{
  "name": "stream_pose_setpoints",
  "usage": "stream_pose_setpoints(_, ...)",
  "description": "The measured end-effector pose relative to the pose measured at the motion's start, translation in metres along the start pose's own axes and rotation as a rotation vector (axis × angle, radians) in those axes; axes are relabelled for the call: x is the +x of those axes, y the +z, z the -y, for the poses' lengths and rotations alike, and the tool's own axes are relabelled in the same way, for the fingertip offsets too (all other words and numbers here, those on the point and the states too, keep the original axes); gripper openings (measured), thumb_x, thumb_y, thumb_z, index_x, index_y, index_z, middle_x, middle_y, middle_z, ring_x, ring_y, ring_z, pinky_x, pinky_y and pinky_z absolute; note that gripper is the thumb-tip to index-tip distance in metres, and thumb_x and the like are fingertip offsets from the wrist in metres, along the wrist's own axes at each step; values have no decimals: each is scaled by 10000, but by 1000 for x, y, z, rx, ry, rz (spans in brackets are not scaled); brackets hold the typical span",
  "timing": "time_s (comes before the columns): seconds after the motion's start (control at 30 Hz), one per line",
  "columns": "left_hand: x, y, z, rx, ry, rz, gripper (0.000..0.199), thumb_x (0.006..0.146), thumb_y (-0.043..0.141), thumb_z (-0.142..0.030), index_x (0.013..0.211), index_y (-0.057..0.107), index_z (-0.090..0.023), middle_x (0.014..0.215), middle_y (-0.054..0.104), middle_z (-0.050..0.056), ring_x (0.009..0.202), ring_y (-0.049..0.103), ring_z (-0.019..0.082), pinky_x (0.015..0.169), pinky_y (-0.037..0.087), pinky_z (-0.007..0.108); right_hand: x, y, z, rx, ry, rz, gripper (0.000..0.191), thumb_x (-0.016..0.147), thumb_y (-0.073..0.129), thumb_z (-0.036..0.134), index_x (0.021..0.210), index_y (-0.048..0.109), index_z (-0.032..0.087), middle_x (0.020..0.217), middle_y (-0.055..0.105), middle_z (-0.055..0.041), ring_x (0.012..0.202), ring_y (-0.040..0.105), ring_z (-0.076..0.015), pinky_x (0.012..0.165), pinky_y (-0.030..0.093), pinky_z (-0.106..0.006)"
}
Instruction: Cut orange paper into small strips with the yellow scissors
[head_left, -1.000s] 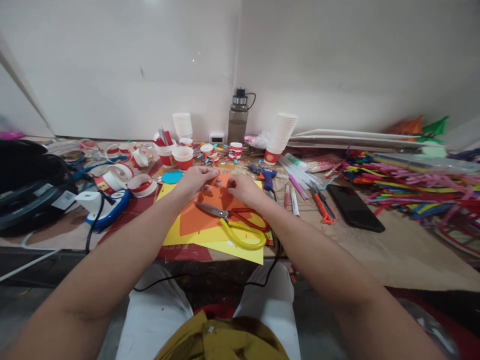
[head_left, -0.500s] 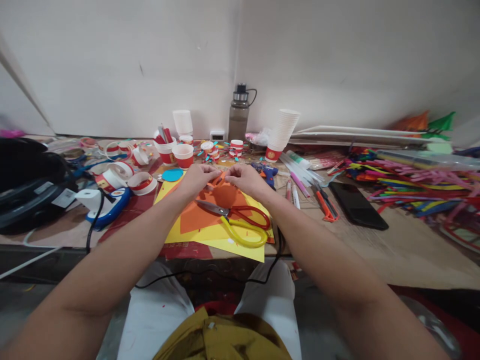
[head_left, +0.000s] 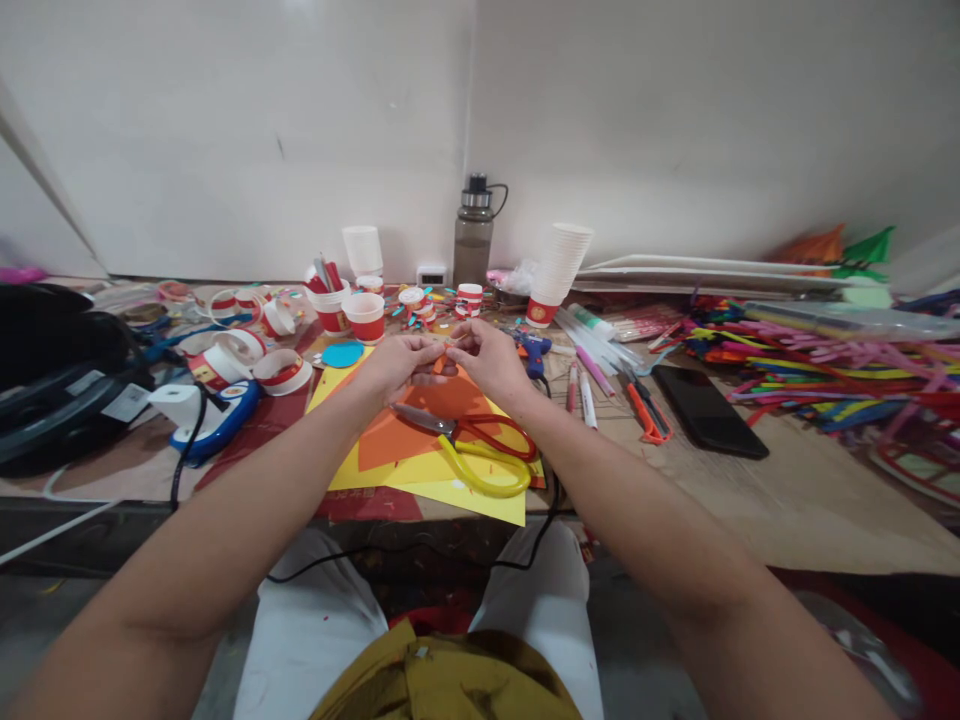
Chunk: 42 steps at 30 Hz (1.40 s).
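Both hands meet above the sheets in the middle of the table. My left hand (head_left: 401, 365) pinches a small orange paper piece (head_left: 444, 362) from the left. From the right, my right hand (head_left: 487, 358) grips the same piece with thumb and fingers. Fingers hide most of its shape. Beneath them lie an orange sheet (head_left: 382, 445) and yellow sheets (head_left: 495, 508). Scissors (head_left: 484, 440) with one red and one yellow handle rest on the sheets, blades pointing left. A blue paper disc (head_left: 342, 354) is left of my left hand.
Behind are paper cups (head_left: 365, 318), a water bottle (head_left: 472, 235) and a cup stack (head_left: 559, 270). A blue glue gun (head_left: 535, 352), markers (head_left: 587, 398), a cutter (head_left: 643, 408) and a phone (head_left: 709, 410) lie right. Paper rings (head_left: 283, 372) and a power strip (head_left: 217, 425) stand left.
My hands have drawn closer together around the orange piece, and my right fingers are raised higher. The view has shifted slightly; the scissors and sheets stay in place.
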<state>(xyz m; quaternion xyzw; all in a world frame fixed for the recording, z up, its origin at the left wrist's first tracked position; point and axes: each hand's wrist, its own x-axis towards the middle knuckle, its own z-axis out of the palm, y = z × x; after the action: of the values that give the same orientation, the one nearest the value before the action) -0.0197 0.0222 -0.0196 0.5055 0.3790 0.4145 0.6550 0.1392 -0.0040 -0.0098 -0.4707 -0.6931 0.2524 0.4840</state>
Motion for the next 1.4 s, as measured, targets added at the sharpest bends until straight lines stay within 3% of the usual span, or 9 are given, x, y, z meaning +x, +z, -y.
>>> stream_pose_setpoints(0.27, -7, 4, -9, -43, 1, 35, 153, 809, 644, -227, 799, 675, -78, 705, 662, 62, 641, 663, 120, 681, 581, 268, -2, -3, 5, -50, -39, -16, 89, 741, 592, 173, 824, 622, 184, 702, 639, 14, 634, 573, -108, 617, 443, -225)
stream_pose_setpoints(0.37, -8, 2, -13, -44, 7, 99, 134, 738, 705, -162, 844, 687, -81, 754, 679, 64, 707, 677, 135, 724, 578, 277, -1, -4, 4, -80, -49, -32, 67, 741, 594, 191, 800, 622, 177, 727, 647, 6, 645, 564, -108, 616, 436, -224)
stream_pose_setpoints(0.43, -8, 1, -13, -15, 12, 135, 235, 670, 750, -116, 895, 692, -83, 814, 698, 84, 769, 686, 155, 736, 573, 274, 0, -4, 3, -86, -53, -36, 62, 738, 597, 200, 791, 620, 176, 739, 650, 5, 654, 564, -107, 622, 436, -225)
stream_pose_setpoints(0.57, -7, -1, -12, 14, 33, 106, 323, 614, 783, -105, 922, 692, -75, 842, 709, 116, 771, 694, 179, 703, 573, 278, 2, -4, 2, -40, -11, -24, 63, 731, 601, 214, 769, 610, 165, 727, 650, -1, 644, 567, -107, 614, 434, -225)
stream_pose_setpoints(0.8, -10, 3, -15, -8, 45, 101, 302, 655, 742, -102, 942, 648, -87, 833, 706, 104, 775, 698, 180, 713, 576, 288, 4, -3, 0, 12, 30, -7, 65, 738, 589, 232, 733, 581, 168, 693, 625, 8, 621, 550, -102, 592, 417, -223)
stream_pose_setpoints(0.93, -11, 2, -19, 16, -6, 112, 238, 721, 713, -196, 915, 617, -100, 790, 683, 84, 733, 695, 182, 658, 583, 304, 7, -2, -7, 70, 55, 10, 69, 729, 578, 221, 699, 537, 173, 654, 575, 26, 592, 519, -93, 572, 409, -219)
stream_pose_setpoints(1.1, -5, -9, -19, 66, -43, 10, 195, 788, 655, -277, 839, 626, -91, 748, 668, 91, 656, 684, 176, 569, 566, 275, 11, -2, -19, 102, 171, 6, 80, 722, 579, 246, 713, 535, 180, 622, 560, 31, 571, 513, -95, 521, 401, -207)
stream_pose_setpoints(1.23, -3, -14, -17, 95, -69, 79, 261, 786, 666, -327, 889, 652, -87, 802, 694, 135, 706, 694, 190, 533, 534, 234, 11, -2, -20, 173, 234, -2, 91, 701, 602, 235, 699, 533, 176, 605, 556, 27, 542, 508, -91, 493, 417, -204)
stream_pose_setpoints(1.4, -3, -11, -11, 201, -43, 155, 265, 691, 765, -286, 843, 661, -95, 832, 719, 140, 649, 677, 138, 489, 486, 169, 11, -1, -17, 200, 201, 4, 63, 704, 596, 201, 697, 543, 167, 607, 562, 26, 525, 509, -79, 488, 426, -196)
